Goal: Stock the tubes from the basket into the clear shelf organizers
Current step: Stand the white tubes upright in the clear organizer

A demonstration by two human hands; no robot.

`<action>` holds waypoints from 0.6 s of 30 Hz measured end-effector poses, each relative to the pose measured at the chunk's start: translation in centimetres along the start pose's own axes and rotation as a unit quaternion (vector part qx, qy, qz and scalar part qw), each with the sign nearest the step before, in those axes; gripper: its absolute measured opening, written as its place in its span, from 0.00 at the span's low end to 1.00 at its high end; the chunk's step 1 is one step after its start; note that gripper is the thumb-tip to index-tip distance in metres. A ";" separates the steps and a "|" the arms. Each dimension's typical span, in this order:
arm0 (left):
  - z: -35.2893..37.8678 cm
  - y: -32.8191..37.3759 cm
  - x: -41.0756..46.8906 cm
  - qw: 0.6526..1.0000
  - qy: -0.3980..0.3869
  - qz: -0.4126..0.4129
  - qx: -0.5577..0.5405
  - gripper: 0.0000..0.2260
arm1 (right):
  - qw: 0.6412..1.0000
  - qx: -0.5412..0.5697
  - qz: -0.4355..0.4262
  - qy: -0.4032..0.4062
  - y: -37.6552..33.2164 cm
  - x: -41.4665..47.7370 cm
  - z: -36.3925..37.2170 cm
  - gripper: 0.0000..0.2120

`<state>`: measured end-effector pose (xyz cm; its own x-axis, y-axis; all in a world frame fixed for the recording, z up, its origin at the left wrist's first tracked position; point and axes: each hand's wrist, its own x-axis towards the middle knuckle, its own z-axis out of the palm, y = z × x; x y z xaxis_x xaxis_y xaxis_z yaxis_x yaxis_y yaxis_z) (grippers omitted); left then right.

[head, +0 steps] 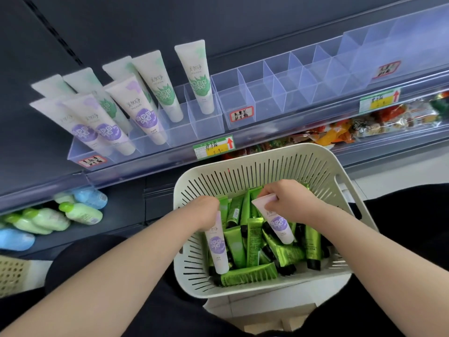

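A white slotted basket point(243, 166) sits below the shelf, filled with several green tubes point(247, 276). My left hand point(206, 210) grips the top of a white tube with a purple label point(217, 246), cap down in the basket. My right hand point(289, 203) grips a second purple-label tube point(281, 227), also cap down. On the shelf above, the left clear organizer point(209, 122) holds several upright white tubes with purple labels point(143, 113) and green labels point(196, 76). The clear organizer point(243, 103) to its right has bare compartments.
Price tags point(215, 148) hang on the shelf's front rail. Snack packets point(340, 132) lie on the shelf under the organizers at right. Blue and green bottles point(80, 212) lie on a lower shelf at left. A beige crate corner point(12, 276) shows at the far left.
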<state>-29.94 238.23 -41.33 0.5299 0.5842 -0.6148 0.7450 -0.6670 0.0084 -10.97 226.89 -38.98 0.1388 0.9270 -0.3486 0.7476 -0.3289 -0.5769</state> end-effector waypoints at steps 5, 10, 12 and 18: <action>-1.6 0.0 -3.3 0.991 0.087 0.031 -0.100 0.05 | 0.996 0.009 -0.035 0.079 -1.7 -1.3 -1.0 0.13; -5.8 0.2 -7.4 0.949 0.272 0.037 -0.154 0.04 | 0.979 0.015 -0.113 0.170 -4.8 -2.5 -3.9 0.12; -8.4 -0.1 -9.1 0.922 0.347 0.033 -0.168 0.05 | 0.966 0.001 -0.150 0.213 -6.3 -2.7 -5.4 0.11; -16.6 -1.0 -13.0 0.840 0.519 -0.035 -0.151 0.12 | 0.921 -0.063 -0.203 0.325 -10.7 -2.2 -9.8 0.13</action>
<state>-30.82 238.97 -20.25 0.4310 0.8104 0.3969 0.7752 -0.5576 0.2968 -12.92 230.13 -24.76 0.1600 0.8942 0.4180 0.8874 0.0551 -0.4576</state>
